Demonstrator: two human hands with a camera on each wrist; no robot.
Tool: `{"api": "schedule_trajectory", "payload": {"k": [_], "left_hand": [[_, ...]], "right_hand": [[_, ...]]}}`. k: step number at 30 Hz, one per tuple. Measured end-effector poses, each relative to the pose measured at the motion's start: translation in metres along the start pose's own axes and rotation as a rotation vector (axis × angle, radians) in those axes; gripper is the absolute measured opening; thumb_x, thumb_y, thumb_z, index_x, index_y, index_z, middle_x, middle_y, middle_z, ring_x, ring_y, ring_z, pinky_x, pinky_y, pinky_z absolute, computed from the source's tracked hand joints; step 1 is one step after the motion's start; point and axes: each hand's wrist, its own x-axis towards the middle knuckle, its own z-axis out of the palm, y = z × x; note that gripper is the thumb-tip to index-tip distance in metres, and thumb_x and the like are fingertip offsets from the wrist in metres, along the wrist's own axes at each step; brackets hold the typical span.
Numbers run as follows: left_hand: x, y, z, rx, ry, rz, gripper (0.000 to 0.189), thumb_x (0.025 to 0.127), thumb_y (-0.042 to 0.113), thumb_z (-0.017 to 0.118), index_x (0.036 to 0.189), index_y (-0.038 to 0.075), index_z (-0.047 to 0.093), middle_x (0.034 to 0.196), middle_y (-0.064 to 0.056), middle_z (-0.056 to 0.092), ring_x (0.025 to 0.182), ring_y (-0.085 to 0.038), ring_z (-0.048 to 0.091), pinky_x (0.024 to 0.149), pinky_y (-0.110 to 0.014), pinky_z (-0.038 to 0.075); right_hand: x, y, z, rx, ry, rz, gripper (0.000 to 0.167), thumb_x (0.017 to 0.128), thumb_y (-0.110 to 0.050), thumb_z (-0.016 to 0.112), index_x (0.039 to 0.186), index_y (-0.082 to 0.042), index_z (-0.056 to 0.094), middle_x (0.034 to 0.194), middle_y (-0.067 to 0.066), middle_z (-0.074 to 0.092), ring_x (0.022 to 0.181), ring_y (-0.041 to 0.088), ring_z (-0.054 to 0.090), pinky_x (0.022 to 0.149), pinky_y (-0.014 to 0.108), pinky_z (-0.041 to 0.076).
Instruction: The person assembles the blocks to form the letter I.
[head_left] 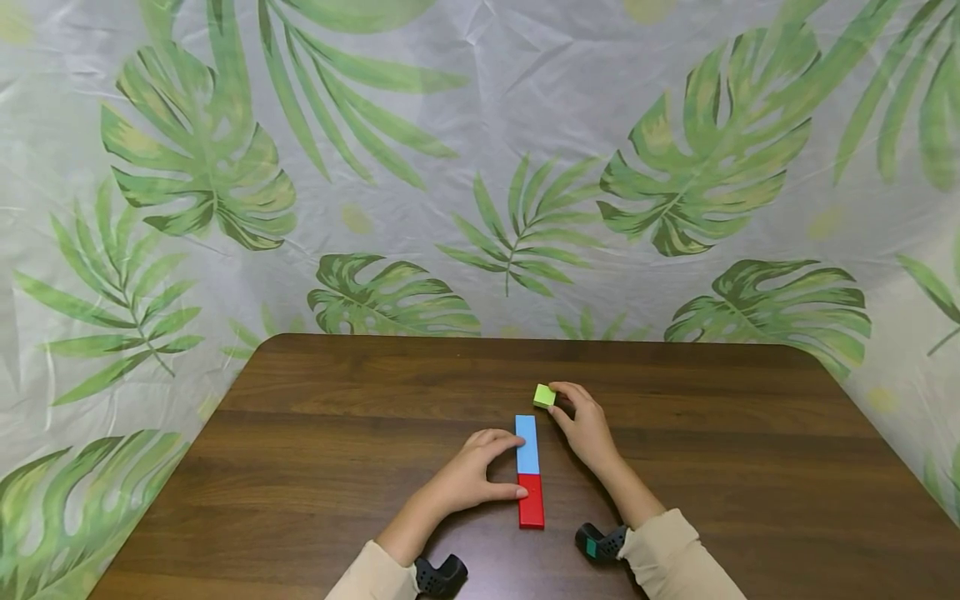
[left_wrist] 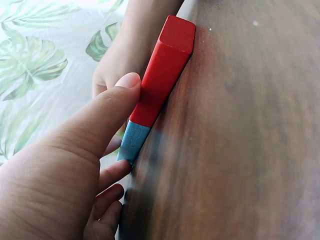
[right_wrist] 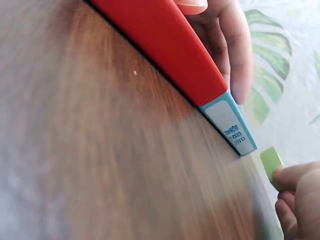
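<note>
A red block (head_left: pixel 531 503) and a blue block (head_left: pixel 527 446) lie end to end in a line on the table, the blue one farther away. My left hand (head_left: pixel 467 473) rests against their left side, its thumb touching the red block and its fingertips touching the blue one. Past the far end of the blue block, my right hand (head_left: pixel 588 427) pinches a small green block (head_left: pixel 544 397) between thumb and fingers. A gap separates the green block from the blue one. In the right wrist view, a white label with print shows on the blue block (right_wrist: pixel 231 125).
The brown wooden table (head_left: pixel 337 383) extends to both sides of the blocks. Behind its far edge hangs a pale cloth (head_left: pixel 525 108) with green leaf prints. Each wrist wears a dark strap mount, the left mount (head_left: pixel 441 577) near the table's front.
</note>
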Motion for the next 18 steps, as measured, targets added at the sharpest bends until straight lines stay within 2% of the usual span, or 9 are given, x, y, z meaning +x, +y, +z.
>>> {"api": "schedule_trajectory", "payload": {"k": [18], "left_hand": [[0.0,0.0,0.0,-0.004,0.002,0.004,0.066,0.076,0.053,0.063,0.131,0.019,0.047,0.128,0.001,0.043,0.121,-0.019,0.034,0.095,-0.04,0.033]], "right_hand": [[0.009,0.001,0.011,0.027,-0.026,-0.029,0.031,0.081,0.002,0.064,0.111,0.003,0.059,0.111,0.014,0.057,0.099,0.029,0.056,0.083,0.04,0.045]]}}
